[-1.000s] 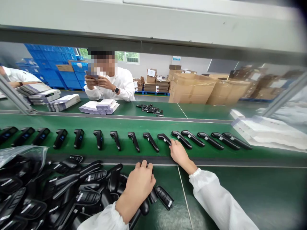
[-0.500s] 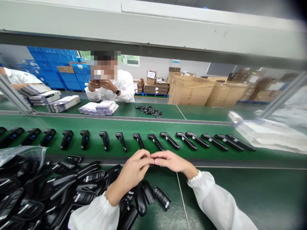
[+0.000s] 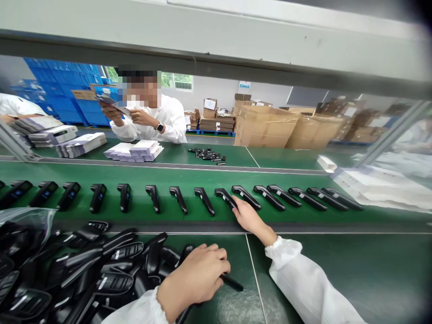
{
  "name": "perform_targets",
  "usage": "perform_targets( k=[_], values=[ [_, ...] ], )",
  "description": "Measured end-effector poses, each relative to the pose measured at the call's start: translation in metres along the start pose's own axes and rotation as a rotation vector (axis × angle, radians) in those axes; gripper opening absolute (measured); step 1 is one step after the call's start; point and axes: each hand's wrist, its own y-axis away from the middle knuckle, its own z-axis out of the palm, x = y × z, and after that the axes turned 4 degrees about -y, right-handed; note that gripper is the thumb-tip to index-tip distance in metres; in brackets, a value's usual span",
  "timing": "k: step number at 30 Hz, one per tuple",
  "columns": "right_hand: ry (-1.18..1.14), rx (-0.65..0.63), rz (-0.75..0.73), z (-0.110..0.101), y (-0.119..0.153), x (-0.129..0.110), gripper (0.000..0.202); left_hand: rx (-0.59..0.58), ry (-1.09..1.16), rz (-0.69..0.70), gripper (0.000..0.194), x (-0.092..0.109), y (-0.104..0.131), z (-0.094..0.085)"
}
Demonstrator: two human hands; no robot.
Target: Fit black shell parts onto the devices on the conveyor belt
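Observation:
My right hand (image 3: 250, 218) reaches onto the green belt, its fingers closed on the lower end of a black pistol-shaped handheld device (image 3: 223, 196) in the row. My left hand (image 3: 199, 272) is at the near table, fingers curled down. A black plastic cover (image 3: 232, 282) pokes out from under its fingertips, pinched and seen nearly edge-on. Left of that hand lies a heap of similar black plastic covers (image 3: 114, 281), some showing their hollow ribbed insides. The left hand hides part of the heap's right side.
More pistol-shaped devices (image 3: 178, 199) line the belt (image 3: 135, 173). A clear plastic bag (image 3: 30, 220) lies over the heap's left side. White boxes (image 3: 381, 186) stand at right. Across the belt, a co-worker (image 3: 168, 119) in white holds something flat behind stacked boxes (image 3: 135, 150).
My hands were together above the belt's near edge and have parted. The left came down to the covers; the right went forward to a device. The co-worker's hands moved lower and apart.

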Motion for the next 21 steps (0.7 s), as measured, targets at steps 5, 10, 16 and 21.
perform_targets(
  k=[5, 10, 16, 21],
  values=[
    [0.210, 0.058, 0.061, 0.010, -0.006, 0.004, 0.036, 0.117, 0.086, -0.033, 0.010, -0.009, -0.006, -0.001],
    [0.066, 0.278, 0.066, -0.002, -0.002, -0.007, 0.041, 0.466, 0.722, -0.354, 0.015, -0.032, -0.014, 0.000],
    [-0.986, -0.056, -0.062, -0.002, 0.024, -0.068, 0.034, 0.590, 1.206, -0.393, 0.024, -0.038, -0.023, 0.011],
    [-1.021, -0.029, 0.055, 0.001, 0.020, -0.063, 0.041, 0.381, 0.404, -0.435, 0.030, -0.027, 0.000, -0.005]
  ],
)
